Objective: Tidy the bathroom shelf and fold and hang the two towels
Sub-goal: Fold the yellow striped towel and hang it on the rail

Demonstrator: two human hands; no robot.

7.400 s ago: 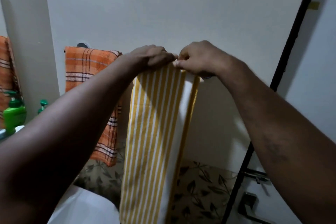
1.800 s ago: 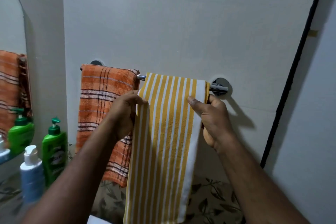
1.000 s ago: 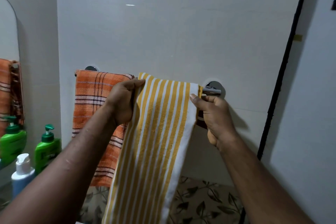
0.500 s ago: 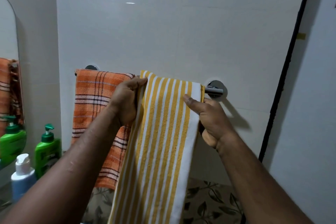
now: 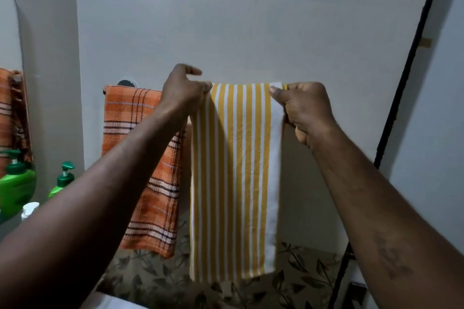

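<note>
The yellow striped towel (image 5: 233, 178) hangs flat against the white wall (image 5: 251, 32), just right of the orange checked towel (image 5: 143, 163), their near edges almost touching. It is folded into a narrow panel of yellow and white vertical stripes, with a broad white band down its right side. The cloth falls straight and smooth, and its lower edge reaches a little below the orange towel's hem. The left hand (image 5: 184, 90) pinches the striped towel's top left corner between thumb and fingers, one finger lifted above the rest, right beside the orange towel's top right corner. The right hand (image 5: 305, 108) grips the top right corner, thumb pressed on the front of the white band and fingers curled behind the edge. A chrome rail mount (image 5: 124, 82) shows just above the orange towel's top edge. Left of the orange towel stands a green pump bottle (image 5: 64, 179), and further left is a mirror (image 5: 10, 32). Below the orange towel runs leaf-patterned tile (image 5: 150, 273). Well to its right, a black vertical bar (image 5: 411, 57) crosses the wall.
</note>
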